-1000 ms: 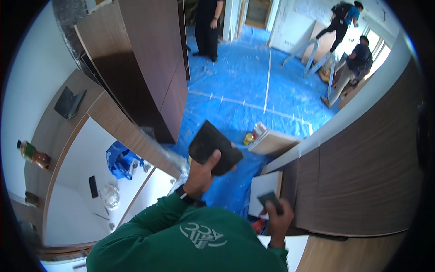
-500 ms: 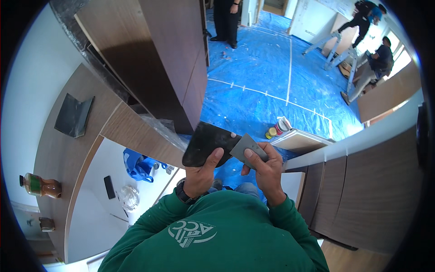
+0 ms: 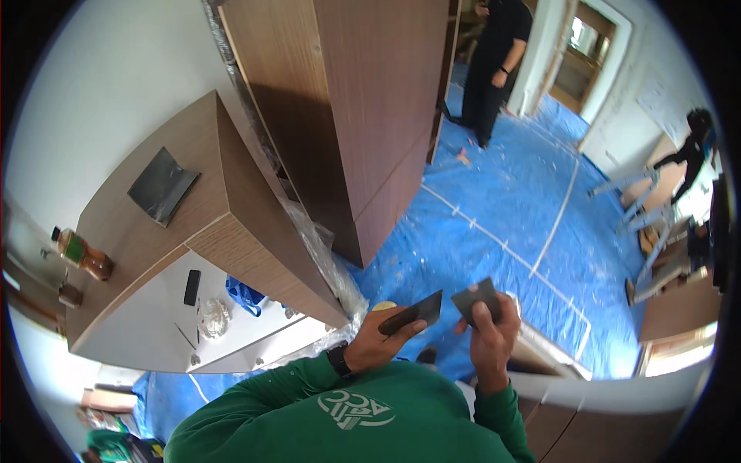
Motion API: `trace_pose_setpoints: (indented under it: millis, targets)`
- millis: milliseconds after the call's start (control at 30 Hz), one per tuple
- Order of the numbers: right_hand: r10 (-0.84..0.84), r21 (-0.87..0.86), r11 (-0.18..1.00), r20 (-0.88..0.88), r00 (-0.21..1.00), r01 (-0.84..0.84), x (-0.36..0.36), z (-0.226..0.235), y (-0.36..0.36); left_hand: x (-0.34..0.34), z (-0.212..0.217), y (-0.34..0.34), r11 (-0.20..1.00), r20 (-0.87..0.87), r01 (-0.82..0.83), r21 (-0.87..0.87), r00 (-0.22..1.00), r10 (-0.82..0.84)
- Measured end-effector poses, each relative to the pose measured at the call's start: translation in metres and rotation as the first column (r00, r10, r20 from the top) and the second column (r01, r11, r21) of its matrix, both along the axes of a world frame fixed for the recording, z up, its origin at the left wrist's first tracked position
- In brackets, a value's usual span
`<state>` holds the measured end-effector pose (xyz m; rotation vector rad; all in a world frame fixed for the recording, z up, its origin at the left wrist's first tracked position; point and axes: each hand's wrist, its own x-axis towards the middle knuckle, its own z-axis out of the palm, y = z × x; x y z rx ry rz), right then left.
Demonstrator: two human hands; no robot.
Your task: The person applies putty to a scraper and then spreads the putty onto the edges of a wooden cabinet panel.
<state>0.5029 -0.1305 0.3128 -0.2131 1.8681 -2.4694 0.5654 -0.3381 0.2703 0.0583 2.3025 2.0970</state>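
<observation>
My left hand grips a dark flat rectangular pad, held edge-on in front of my chest. My right hand holds a smaller dark grey square piece just to the right of it, thumb on top. The two pieces sit close together with a small gap between them. Both forearms wear green sleeves, and a dark watch is on my left wrist.
A tall brown wooden cabinet stands ahead on blue floor sheeting. A lower wood cabinet at left carries a dark sheet and a bottle. A person in black stands at the back; another works far right.
My head has turned left and the view shifted. My right hand rose from low beside my body to meet the left; the two pieces now sit slightly apart, the pad edge-on.
</observation>
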Motion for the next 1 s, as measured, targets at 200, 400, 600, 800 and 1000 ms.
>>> trace_pose_setpoints:
  millis: [200, 400, 600, 800, 1000]
  targets:
    - [0.126, 0.473, 0.878, -0.386, 0.914, 0.079, -0.038, -0.004, 0.077, -0.071, 0.015, 0.083, 0.518, 0.393, -0.405, 0.754, 0.909, 0.138]
    - [0.279, 0.609, 0.786, -0.506, 0.816, 0.108, -0.064, 0.001, 0.112, -0.098, 0.03, 0.132, 0.498, 0.362, -0.456, 0.738, 0.89, 0.278]
    - [0.379, 0.674, 0.732, -0.523, 0.764, 0.099, -0.11, -0.01, 0.13, -0.135, 0.018, 0.152, 0.521, 0.316, -0.495, 0.695, 0.862, 0.397]
    - [0.507, 0.812, 0.572, -0.465, 0.725, 0.121, -0.173, -0.046, 0.142, -0.194, 0.013, 0.148, 0.45, 0.356, -0.487, 0.749, 0.868, 0.346]
    - [0.34, 0.781, 0.606, -0.428, 0.838, 0.153, -0.241, -0.077, 0.141, -0.308, 0.03, 0.108, 0.516, 0.165, -0.288, 0.807, 0.948, 0.271]
